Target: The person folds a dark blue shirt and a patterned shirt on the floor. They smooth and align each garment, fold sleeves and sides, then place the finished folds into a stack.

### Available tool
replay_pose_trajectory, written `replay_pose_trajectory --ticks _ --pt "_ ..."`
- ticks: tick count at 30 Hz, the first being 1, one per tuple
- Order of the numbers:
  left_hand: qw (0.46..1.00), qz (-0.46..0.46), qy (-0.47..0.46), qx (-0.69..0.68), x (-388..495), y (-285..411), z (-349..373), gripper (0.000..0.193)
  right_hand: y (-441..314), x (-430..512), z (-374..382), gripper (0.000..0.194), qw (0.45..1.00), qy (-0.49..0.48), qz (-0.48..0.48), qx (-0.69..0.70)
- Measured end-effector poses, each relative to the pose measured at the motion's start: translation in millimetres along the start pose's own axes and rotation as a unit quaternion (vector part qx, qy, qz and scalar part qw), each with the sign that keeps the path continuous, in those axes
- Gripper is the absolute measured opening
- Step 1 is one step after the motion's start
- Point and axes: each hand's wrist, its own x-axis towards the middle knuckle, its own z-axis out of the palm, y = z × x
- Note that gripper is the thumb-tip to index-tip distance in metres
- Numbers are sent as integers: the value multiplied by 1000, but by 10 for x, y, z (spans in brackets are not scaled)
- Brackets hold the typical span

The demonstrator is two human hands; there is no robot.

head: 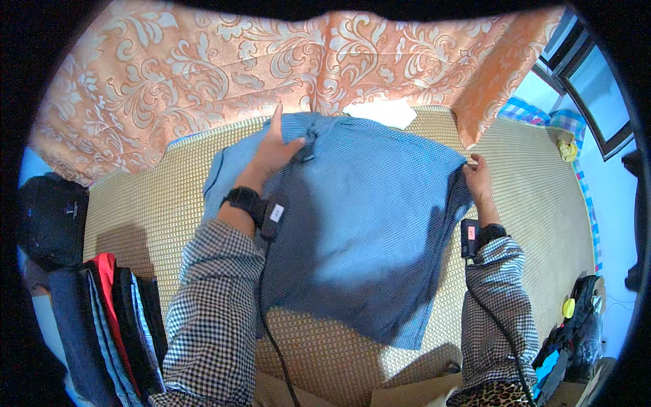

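Note:
A blue short-sleeved shirt lies spread on a woven mat, its collar end away from me and its hem towards me. My left hand is over the shirt beside the bunched collar. Its thumb and a forefinger are spread apart, and the other fingers are mostly hidden. At the far right corner of the shirt, my right hand pinches the sleeve edge between thumb and fingers. Shadows of my arms and body darken parts of the cloth.
An orange floral curtain hangs along the far edge. Behind the collar lies a white cloth or paper. Several folded garments stand at the left, near a black bag. A yellow item and mixed belongings line the right side.

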Motion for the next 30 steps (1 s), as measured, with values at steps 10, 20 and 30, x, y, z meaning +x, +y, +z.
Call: replay_pose_trajectory --ticks 10,20,30 --pt "978 -92 41 181 -2426 -154 -650 50 -422 -2067 -361 16 970 -222 -89 40" --pt "886 -341 43 311 -3469 -273 -894 62 -600 -3581 -451 47 904 -333 -111 -245" --pt "883 -396 164 -189 -3508 -6 -1067 29 -304 -3136 -1012 24 934 -291 -179 -107"
